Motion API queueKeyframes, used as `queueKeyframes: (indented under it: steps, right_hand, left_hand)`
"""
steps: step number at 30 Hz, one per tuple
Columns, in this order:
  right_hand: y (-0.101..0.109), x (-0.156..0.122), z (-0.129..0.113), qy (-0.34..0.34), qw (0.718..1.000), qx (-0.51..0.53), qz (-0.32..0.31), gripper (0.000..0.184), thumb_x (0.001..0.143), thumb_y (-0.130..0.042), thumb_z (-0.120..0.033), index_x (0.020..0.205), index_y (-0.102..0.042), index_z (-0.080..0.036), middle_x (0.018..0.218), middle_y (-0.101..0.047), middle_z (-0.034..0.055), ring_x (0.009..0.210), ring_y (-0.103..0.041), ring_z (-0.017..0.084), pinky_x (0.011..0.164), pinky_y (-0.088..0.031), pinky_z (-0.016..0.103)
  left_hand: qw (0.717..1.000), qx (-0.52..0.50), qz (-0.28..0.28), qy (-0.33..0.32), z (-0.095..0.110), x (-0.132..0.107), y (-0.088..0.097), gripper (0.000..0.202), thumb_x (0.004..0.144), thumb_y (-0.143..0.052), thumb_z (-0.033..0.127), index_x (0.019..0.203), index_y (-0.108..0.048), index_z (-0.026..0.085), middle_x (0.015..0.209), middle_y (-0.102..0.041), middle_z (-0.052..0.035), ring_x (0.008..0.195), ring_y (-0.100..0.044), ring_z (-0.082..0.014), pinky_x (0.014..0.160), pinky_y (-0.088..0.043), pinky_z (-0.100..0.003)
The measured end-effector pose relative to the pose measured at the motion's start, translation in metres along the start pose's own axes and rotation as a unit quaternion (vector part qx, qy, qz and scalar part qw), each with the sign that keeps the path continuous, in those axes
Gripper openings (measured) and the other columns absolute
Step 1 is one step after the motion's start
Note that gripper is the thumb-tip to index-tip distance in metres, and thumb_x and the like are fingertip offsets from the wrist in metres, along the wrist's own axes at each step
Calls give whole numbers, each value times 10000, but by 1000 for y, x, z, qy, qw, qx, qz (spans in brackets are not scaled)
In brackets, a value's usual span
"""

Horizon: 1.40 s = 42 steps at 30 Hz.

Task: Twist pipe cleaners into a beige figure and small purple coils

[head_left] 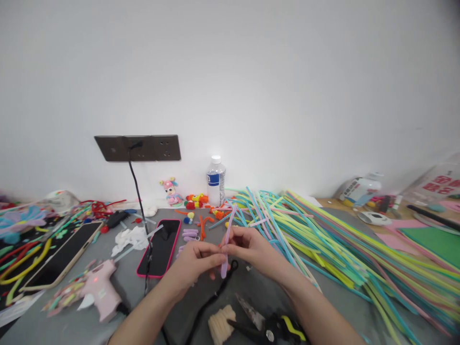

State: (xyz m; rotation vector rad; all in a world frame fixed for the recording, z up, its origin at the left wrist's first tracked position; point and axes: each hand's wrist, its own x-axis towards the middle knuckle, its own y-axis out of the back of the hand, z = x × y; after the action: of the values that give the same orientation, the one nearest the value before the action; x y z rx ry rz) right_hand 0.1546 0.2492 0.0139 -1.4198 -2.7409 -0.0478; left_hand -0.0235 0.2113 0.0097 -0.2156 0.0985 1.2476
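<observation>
Both of my hands meet over the grey table (201, 311), pinching a lilac pipe cleaner (227, 235) that stands nearly upright between them. My left hand (197, 261) is closed on its lower part; my right hand (247, 245) grips it at mid-height from the right. The stem's top leans toward the pile of pastel pipe cleaners (323, 239) on the right. A black cord with a loop (219, 287) lies just below my hands.
A pink-cased phone (160, 247) and a second phone (64, 254) lie to the left, with a pink glue gun (100, 287). Black-and-yellow pliers (273, 328) and a cream fuzzy roll (221, 323) sit near the front edge. A water bottle (216, 181) stands by the wall.
</observation>
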Motion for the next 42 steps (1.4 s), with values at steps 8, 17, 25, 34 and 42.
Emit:
queueKeyframes:
  steps: [8,17,25,34,42]
  right_hand:
    - [-5,0,8,22,999,-24,-14,381,773,-740,-519,742,-588,-171,637,-504,-42,592,-451,111,582,-367,237]
    - [-3,0,5,83,993,-72,49,246,859,-652,-393,773,-571,-178,692,-497,-30,611,-440,118,575,-340,244]
    - [-5,-2,5,229,944,-230,54,225,880,-615,-181,667,-544,-188,691,-519,-14,678,-496,133,617,-363,240]
    - [-1,-7,3,244,917,-315,22,56,925,-633,-234,934,-669,-191,820,-576,20,728,-528,141,638,-403,230]
    - [3,-1,2,234,947,-205,87,227,918,-651,-375,848,-752,-183,682,-583,14,646,-524,145,589,-377,249]
  left_hand:
    - [999,-39,-22,30,-4,-1,3,369,632,-843,459,714,-690,134,514,-528,59,390,-342,-35,387,-215,-188]
    - [997,-68,34,4,-6,2,3,380,606,-867,458,675,-691,129,535,-550,49,394,-352,-15,394,-219,-171]
    - [978,-156,136,-10,1,0,-2,414,478,-937,432,656,-722,126,551,-685,-15,503,-584,-70,499,-465,-144]
    - [964,-203,172,-20,-1,5,3,444,461,-953,395,737,-732,128,579,-710,-12,523,-630,-76,521,-508,-138]
    - [981,-85,150,-91,3,0,2,343,560,-907,403,746,-739,168,625,-752,-22,568,-677,-127,552,-536,-190]
